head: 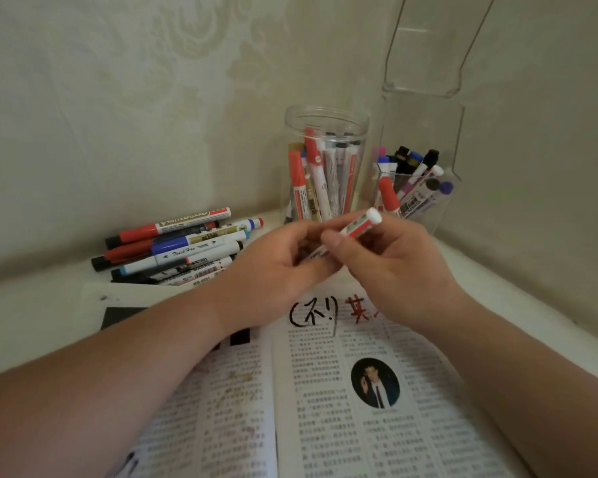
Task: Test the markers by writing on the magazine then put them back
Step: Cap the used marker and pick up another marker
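A white worktop fills the corner between two pale patterned walls. An open magazine lies across its near part, with printed columns on both pages and a small oval photo on the right page. Black handwritten marks and red handwritten marks sit side by side at the top of that page, the red ones partly hidden by the right wrist.

A tall clear acrylic holder stands in the far corner, with several markers leaning in its low front compartment. A round clear jar stands just to its left, packed with upright markers, mostly red and white. A loose pile of markers lies on the worktop to the left of the jar, touching the magazine's far edge.

Both forearms reach in over the pages. The left hand and right hand meet above the top of the magazine, in front of the jar. Between them is a red-and-white marker, tilted with its white end up and to the right. The right grip is closed on its barrel, thumb on the near side. The left grip curls round its lower end, which is blurred.
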`<state>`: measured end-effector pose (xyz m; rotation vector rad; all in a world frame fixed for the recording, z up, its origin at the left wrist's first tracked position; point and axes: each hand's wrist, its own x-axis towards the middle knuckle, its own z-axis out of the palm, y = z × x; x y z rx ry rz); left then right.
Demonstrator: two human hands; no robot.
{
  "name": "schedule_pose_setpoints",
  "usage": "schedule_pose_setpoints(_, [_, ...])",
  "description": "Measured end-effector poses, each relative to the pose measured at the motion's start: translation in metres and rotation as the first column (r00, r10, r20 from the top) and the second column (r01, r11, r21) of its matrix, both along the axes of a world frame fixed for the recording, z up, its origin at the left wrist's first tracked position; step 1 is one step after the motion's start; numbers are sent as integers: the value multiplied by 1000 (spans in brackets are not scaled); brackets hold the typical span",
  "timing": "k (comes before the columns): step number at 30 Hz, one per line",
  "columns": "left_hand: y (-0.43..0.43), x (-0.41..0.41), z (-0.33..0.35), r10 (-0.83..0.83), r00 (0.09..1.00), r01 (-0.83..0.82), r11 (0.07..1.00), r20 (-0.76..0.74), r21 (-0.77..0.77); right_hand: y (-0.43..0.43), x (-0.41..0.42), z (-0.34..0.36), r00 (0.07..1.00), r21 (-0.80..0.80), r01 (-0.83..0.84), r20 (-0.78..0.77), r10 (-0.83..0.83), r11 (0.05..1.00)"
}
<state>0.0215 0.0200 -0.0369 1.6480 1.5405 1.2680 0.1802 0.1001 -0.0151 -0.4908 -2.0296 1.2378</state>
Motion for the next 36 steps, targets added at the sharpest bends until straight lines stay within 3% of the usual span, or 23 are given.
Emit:
schedule_pose_setpoints(3, [0,-1,1,62,969,-60,998,-238,15,-2,-3,0,994,-48,106,-15,-107,993])
schedule_pose_setpoints(11, [-7,10,15,93,951,-46,986,-295,162,-12,-1,10,984,-14,77,-162,-78,997])
schedule_pose_setpoints(15, [-7,7,24,67,988,-72,997,-140,-28,-11,-1,12,952,-63,165,-250,-176,984])
schedule_pose_setpoints(17, [-7,-2,32,55,997,-63,988,-58,-138,-9,-2,13,914,-188,194,-323,-247,963])
schedule_pose_setpoints(19, [-4,-14,34,92,983,-123,973,-159,-195,-9,-2,13,915,-380,136,-306,-263,915])
schedule_pose_setpoints(21, [-5,-23,28,153,958,-207,954,-241,-218,-14,-3,8,971,-551,24,-187,-152,834])
schedule_pose_setpoints(23, [-8,-27,16,177,961,-225,946,-211,-231,-20,-4,-1,989,-636,-141,-128,77,759])
schedule_pose_setpoints(28, [-14,-25,-8,216,974,-203,965,61,-168,-48,-6,-13,848,-542,-428,35,529,723])
schedule_pose_setpoints(31, [-19,-24,-13,277,935,-259,960,221,-108,-59,-4,-11,772,-442,-502,158,615,744])
schedule_pose_setpoints(36, [-20,-18,-11,266,945,-254,964,190,-85,-32,1,-3,750,-424,-458,287,596,781])
